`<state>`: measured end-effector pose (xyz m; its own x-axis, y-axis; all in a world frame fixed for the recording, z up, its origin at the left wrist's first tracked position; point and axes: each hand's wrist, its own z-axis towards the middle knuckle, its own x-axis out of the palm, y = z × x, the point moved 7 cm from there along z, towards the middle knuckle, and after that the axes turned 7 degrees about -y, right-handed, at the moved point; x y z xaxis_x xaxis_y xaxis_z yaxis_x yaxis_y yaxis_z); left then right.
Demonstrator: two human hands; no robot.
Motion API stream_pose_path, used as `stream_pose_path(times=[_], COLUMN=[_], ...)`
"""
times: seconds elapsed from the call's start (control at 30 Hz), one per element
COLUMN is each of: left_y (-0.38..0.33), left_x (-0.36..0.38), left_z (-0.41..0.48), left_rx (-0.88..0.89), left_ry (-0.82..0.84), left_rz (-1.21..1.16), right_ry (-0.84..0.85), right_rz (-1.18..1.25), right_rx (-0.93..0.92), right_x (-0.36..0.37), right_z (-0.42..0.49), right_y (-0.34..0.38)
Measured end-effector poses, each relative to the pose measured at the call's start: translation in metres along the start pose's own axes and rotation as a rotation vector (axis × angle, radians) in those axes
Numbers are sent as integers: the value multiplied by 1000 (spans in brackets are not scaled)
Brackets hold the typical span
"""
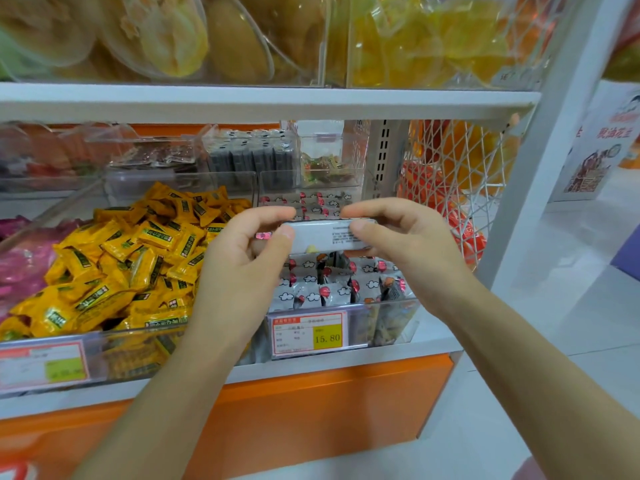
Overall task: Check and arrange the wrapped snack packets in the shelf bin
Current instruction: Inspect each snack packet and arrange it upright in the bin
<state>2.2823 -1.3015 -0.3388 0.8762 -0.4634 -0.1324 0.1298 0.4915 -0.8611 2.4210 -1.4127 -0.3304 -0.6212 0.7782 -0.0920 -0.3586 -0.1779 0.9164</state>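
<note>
A grey-white wrapped snack packet [323,235] with small printed text is held level above the clear shelf bin [398,320]. My left hand [249,251] pinches its left end between thumb and fingers. My right hand [394,237] pinches its right end the same way. Below them the bin holds several grey packets [332,289] printed with white clouds and red marks, standing in rows. More of these packets lie further back in the bin. An orange-and-yellow price label [308,334] reading 15.80 sits on the bin's front.
A bin of yellow wrapped packets [114,271] stands to the left, pink packets [20,261] beyond it. Small clear boxes of snacks [249,157] line the back. A white shelf board [242,102] runs overhead. A white wire basket [457,181] with orange bags hangs at right.
</note>
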Motion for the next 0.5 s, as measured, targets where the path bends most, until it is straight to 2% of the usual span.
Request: stream_pose_path(times=[0.17,0.37,0.5], left_y=[2,-5,3], left_x=[2,10,2], left_z=[-1,-7,-3], left_rx=[-51,24,-68], left_ry=[31,88,-6], left_rz=[-40,59,12], right_ry=[-80,-215,-195], right_rz=[-95,-123,-157], right_rx=[-29,-106,-139], right_x=[-3,-5,2], right_z=[0,-2,-6], right_y=[0,3,5])
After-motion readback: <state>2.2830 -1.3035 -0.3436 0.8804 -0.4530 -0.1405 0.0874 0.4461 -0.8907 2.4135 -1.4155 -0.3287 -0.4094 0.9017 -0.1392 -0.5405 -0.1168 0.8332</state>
